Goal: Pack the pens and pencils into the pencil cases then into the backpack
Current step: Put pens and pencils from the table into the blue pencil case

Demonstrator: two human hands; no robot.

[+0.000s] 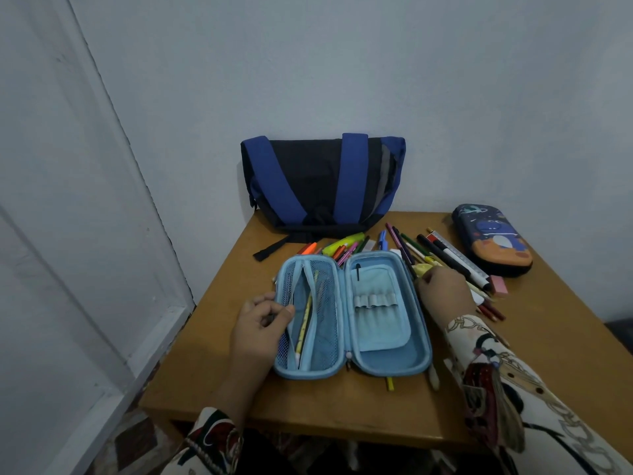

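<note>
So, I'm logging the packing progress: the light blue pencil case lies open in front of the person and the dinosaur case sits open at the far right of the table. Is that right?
Not quite. The head view shows the dinosaur case zipped shut at the far right of the table, not open. The rest holds: the light blue pencil case lies open in front of the person.

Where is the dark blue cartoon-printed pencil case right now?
In the head view, the dark blue cartoon-printed pencil case lies closed at the wooden table's far right edge, just right of the loose pens and pencils.
</note>
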